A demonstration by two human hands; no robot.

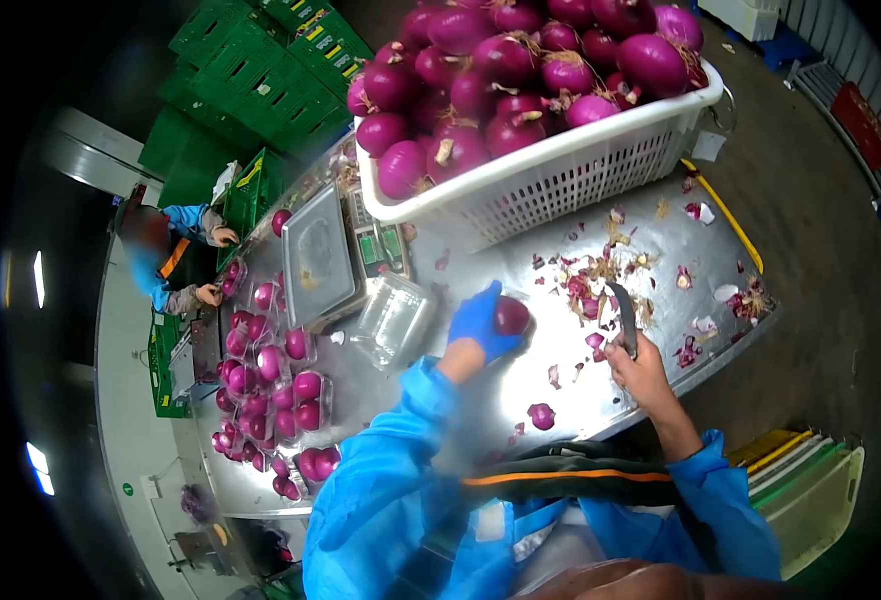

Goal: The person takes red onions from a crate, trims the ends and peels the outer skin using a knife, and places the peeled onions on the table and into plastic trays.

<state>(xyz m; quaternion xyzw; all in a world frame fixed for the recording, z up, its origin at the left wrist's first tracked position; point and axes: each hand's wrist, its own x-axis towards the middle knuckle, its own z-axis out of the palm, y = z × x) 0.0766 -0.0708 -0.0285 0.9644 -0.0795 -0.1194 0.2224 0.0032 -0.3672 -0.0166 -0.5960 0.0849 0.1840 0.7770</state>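
Note:
My left hand [481,328], in a blue glove, is closed around a red onion [513,316] just over the metal table. To the right, my bare right hand [641,370] grips the handle of a curved knife [624,310], its dark blade pointing away from me. Beyond the blade lies a heap of onion skins and trimmings [589,295]. A small purple onion piece [541,416] rests on the metal between my hands, nearer my body. Left of my gloved hand sits a clear plastic tray [393,318].
A white basket [561,190] heaped with red onions [506,60] stands at the far side. A weighing scale [319,255] is left of it. Packed onions [271,365] cover the table's left part. Another person [176,250] works by green crates [251,190]. A yellow-handled tool [731,220] lies at right.

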